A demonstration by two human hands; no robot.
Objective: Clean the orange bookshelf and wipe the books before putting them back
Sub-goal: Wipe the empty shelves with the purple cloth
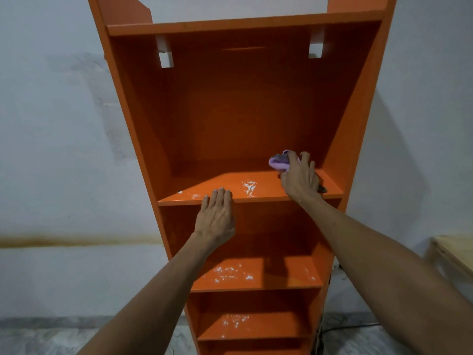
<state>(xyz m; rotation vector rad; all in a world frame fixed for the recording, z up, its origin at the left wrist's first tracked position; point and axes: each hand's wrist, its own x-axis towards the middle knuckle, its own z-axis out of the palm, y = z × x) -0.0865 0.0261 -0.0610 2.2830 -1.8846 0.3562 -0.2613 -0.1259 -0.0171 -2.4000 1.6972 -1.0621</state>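
I have the bookshelf [340, 119] upright against a pale wall [51, 124]. The right hand [300, 176] is far right on the upper board [204, 187], fingers curled round a purple cloth [279, 162] that touches the board. The left hand [216, 219] lies flat with straight fingers, tips over that board's front edge, grasping nothing. White specks [248, 188] lie between the hands. A dark scrap at the right wrist may be more cloth; I cannot tell. Two lower boards carry specks too.
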